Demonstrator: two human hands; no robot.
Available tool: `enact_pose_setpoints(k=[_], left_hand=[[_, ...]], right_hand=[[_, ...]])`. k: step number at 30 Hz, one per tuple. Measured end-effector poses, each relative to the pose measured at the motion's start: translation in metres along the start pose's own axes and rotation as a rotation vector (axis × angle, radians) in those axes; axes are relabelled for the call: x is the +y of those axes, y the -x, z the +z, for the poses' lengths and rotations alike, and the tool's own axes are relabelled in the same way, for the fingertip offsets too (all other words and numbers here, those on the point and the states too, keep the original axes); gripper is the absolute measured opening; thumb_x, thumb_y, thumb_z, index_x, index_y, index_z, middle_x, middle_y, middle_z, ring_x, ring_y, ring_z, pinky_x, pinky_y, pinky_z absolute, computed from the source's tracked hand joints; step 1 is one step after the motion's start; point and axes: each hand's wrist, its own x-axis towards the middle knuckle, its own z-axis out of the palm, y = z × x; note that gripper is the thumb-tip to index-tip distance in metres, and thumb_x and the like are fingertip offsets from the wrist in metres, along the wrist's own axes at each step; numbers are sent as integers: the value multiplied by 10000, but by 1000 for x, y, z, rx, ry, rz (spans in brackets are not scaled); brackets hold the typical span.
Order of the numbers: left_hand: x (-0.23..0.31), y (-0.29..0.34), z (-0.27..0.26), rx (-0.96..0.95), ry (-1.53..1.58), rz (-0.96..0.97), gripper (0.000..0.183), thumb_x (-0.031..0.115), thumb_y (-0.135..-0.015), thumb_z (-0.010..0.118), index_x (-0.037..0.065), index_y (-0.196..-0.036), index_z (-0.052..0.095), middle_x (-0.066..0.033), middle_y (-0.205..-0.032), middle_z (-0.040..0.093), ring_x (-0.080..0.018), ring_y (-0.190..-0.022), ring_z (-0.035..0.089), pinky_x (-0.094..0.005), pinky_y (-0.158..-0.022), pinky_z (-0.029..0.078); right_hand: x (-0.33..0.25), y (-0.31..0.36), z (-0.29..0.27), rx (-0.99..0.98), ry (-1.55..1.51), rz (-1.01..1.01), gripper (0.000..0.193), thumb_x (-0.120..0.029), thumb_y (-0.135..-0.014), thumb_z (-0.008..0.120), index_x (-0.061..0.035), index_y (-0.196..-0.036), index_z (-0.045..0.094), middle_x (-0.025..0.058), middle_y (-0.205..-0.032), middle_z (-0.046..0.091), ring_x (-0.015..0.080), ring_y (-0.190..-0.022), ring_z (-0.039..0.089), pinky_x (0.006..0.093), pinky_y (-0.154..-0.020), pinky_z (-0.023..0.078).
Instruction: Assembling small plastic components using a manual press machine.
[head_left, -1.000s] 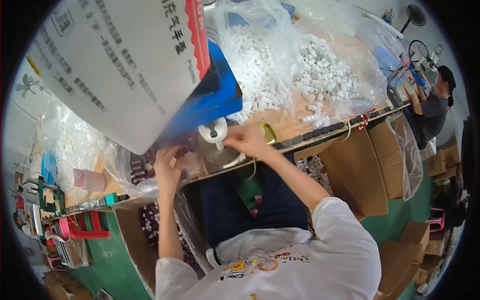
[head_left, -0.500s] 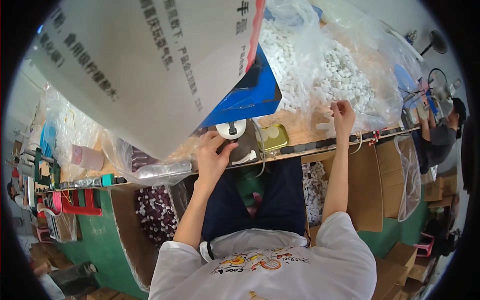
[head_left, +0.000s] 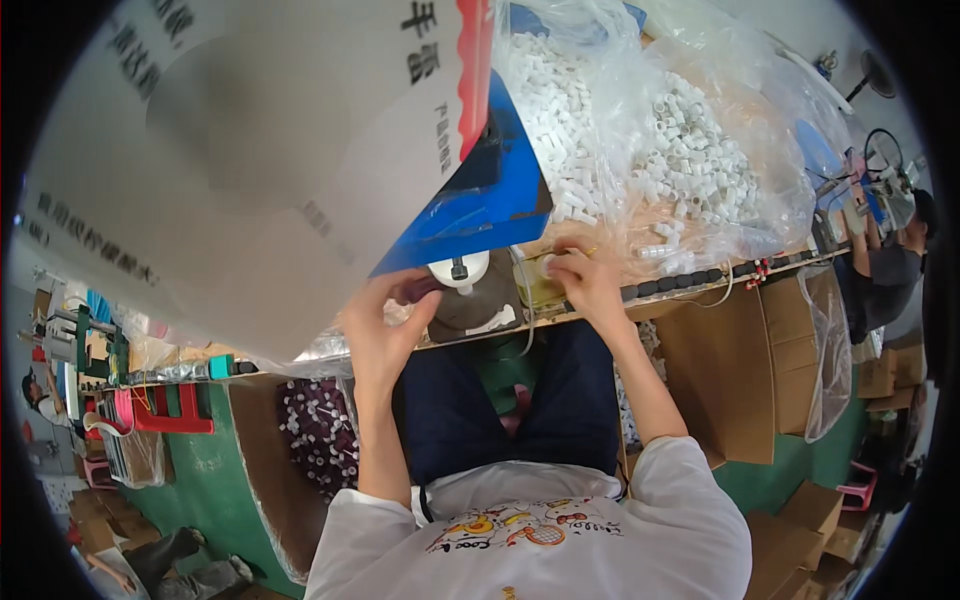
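My left hand [head_left: 380, 325] is closed round a dark purple plastic piece [head_left: 415, 288], left of a white round machine head [head_left: 459, 270] with a black fitting. A dark base [head_left: 478, 312] lies beneath that head. Over a shallow yellow-green tin [head_left: 541, 292], my right hand [head_left: 590, 285] pinches at a small whitish piece [head_left: 547, 266]; its exact kind is too small to tell. Beyond the right hand lie heaps of short white plastic tubes [head_left: 690, 150] on clear plastic sheeting.
A large printed sheet [head_left: 260, 180] and a blue panel [head_left: 490, 205] block the upper left. Below the bench edge stand a carton of purple and white pieces [head_left: 318, 425] and an open carton [head_left: 715, 365]. Another person [head_left: 890, 265] sits at the far right.
My right hand has come left from beside the white tube heap to the yellow-green tin. My left hand has drawn slightly left of the machine head, and the purple piece now shows in it.
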Motion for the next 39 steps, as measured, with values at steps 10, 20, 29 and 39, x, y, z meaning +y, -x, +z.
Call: enact_pose_setpoints(k=[10,20,29,39], left_hand=[[-40,-1,35,-143,-172,186,283,56,-723,834,10,-989,749,-148,-923,731,-326,-869,687,-392,-763,529],[-36,11,50,39,-176,41,306,46,-694,841,24,-987,755,-143,-970,733,-328,-888,703,-395,-779,541],[-34,5,46,-53,-261,71,262,114,-711,875,-7,-906,749,-111,-925,773,-201,-826,727,-341,-754,546],[-52,8,28,-316,-73,-107,667,158,-640,915,2,-1225,635,-144,-1204,671,-250,-1195,603,-401,-1037,444]], right_hand=[[-68,-19,1,206,-875,446,117,30,-828,716,-4,-937,742,99,-1011,735,202,-991,691,307,-891,521],[-94,-33,42,117,-280,-429,247,66,-782,679,-16,-1008,735,126,-1059,715,288,-1036,657,392,-851,544],[27,-65,-12,79,76,356,197,-28,-819,702,-32,-1014,730,147,-988,705,298,-837,673,398,-743,528],[39,-46,-2,23,439,204,242,33,-754,672,-15,-983,609,152,-963,684,371,-955,615,455,-774,505]])
